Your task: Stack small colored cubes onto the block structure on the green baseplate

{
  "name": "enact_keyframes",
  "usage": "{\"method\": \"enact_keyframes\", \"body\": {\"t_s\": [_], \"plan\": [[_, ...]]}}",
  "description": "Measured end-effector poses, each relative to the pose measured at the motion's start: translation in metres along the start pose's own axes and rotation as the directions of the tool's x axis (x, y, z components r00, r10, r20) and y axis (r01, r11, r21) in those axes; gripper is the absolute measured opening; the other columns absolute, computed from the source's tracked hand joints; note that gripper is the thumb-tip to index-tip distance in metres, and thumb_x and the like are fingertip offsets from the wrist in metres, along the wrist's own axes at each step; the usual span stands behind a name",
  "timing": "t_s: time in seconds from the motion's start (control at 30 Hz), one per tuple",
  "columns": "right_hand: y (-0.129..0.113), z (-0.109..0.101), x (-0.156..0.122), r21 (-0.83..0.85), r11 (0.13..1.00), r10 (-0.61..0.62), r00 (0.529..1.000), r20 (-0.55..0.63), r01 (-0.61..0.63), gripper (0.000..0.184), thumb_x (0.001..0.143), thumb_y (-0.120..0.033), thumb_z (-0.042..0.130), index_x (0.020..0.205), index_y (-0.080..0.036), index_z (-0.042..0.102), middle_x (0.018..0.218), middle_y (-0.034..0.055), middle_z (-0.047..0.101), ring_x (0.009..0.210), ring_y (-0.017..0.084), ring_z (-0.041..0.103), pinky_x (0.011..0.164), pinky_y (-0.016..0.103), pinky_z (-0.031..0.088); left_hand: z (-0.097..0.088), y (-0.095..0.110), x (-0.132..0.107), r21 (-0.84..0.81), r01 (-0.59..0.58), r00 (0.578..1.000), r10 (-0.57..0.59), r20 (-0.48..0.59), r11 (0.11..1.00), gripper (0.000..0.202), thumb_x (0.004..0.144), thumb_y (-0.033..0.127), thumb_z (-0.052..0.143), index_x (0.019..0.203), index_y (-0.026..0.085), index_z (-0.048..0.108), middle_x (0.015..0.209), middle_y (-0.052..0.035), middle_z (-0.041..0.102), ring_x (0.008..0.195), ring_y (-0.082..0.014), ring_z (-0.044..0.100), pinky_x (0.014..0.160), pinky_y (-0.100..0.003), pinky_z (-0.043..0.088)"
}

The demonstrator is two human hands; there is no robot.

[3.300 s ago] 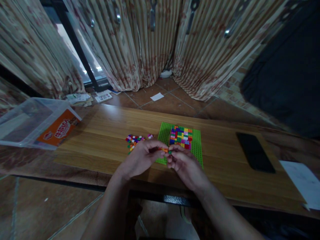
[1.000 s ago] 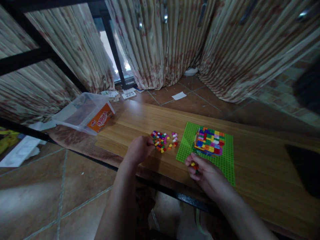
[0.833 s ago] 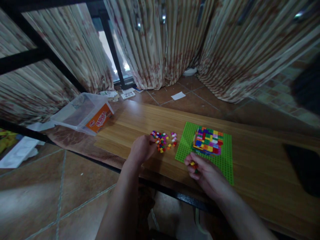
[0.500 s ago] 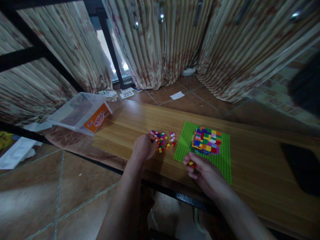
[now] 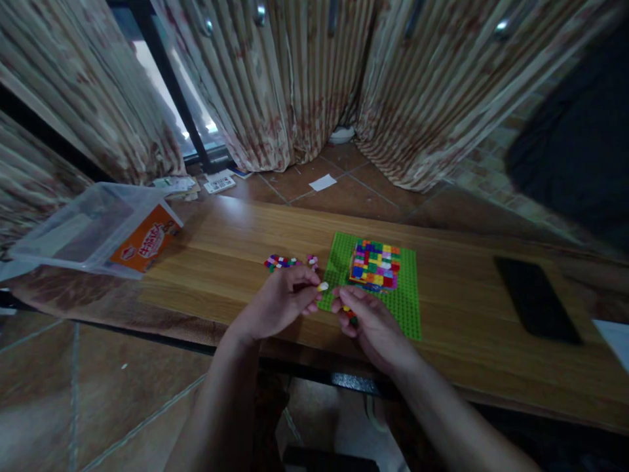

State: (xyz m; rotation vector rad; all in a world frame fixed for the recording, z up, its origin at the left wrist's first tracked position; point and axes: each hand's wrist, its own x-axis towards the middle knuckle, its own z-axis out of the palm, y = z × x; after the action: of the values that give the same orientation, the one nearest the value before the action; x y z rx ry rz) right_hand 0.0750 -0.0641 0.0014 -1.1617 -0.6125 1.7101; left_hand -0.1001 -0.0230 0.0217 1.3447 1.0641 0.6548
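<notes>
Between thumb and finger, my left hand (image 5: 281, 303) pinches a small white and yellow building brick (image 5: 322, 287). Just to its right, my right hand (image 5: 371, 318) is closed around several small bricks (image 5: 350, 316), with yellow, red and green showing. The two hands are close but apart. Behind my right hand, a multicoloured block of bricks (image 5: 376, 263) stands on a green studded baseplate (image 5: 409, 301). Loose bricks (image 5: 281, 262) lie beyond my left hand, which partly hides them.
The wooden table (image 5: 236, 242) runs across the view. A clear plastic box (image 5: 93, 226) with an orange label sits at its left end. A black flat object (image 5: 536, 298) lies on the right. Dark clothing of a person (image 5: 574, 137) shows at upper right.
My left hand has come away from the loose bricks towards my right hand, with a white and yellow brick in its fingers. The view has turned to the right.
</notes>
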Motion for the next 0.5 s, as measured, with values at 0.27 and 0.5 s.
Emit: {"method": "enact_keyframes", "body": {"t_s": [0.27, 0.5], "plan": [[0.003, -0.002, 0.005, -0.035, 0.985, -0.171, 0.985, -0.016, 0.17, 0.035, 0.061, -0.045, 0.09, 0.071, -0.019, 0.069, 0.061, -0.0032, 0.06, 0.048, 0.006, 0.041, 0.042, 0.021, 0.027, 0.022, 0.001, 0.006, 0.071, -0.016, 0.999, 0.012, 0.045, 0.997, 0.006, 0.084, 0.02, 0.059, 0.079, 0.016, 0.06, 0.065, 0.0031, 0.06, 0.06, -0.0095, 0.059, 0.058, -0.021, 0.047], [0.006, -0.005, 0.007, 0.022, 0.985, -0.168, 0.983, -0.069, 0.17, 0.037, 0.058, -0.046, 0.092, 0.066, -0.019, 0.069, 0.058, -0.0034, 0.059, 0.047, 0.006, 0.04, 0.041, 0.02, 0.027, 0.03, 0.002, 0.008, 0.073, -0.069, 0.997, 0.067, 0.029, 0.995, 0.01, 0.084, 0.023, 0.063, 0.079, 0.015, 0.062, 0.069, 0.0014, 0.063, 0.061, -0.01, 0.058, 0.059, -0.022, 0.048]]}}
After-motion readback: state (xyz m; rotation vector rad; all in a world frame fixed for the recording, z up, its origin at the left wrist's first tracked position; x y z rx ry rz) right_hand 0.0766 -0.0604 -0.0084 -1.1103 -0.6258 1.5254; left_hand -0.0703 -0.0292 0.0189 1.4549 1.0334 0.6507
